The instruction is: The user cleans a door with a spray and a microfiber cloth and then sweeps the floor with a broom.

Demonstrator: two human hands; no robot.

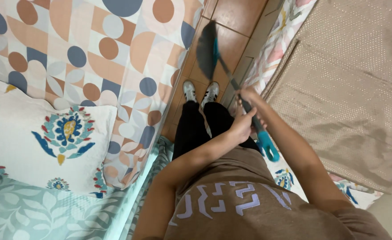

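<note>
Both hands grip the broom: left hand [241, 126] near, right hand [248, 97] farther along the handle [249, 113]. Its bristle head [206, 50] hangs blurred over the tiled floor [238, 20] strip between beds; sweeping looks underway.

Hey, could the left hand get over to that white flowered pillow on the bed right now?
Probably yes. The left hand grips the broom handle along with the right hand, so it must let go first. Nothing lies between it and the pillow.
</note>
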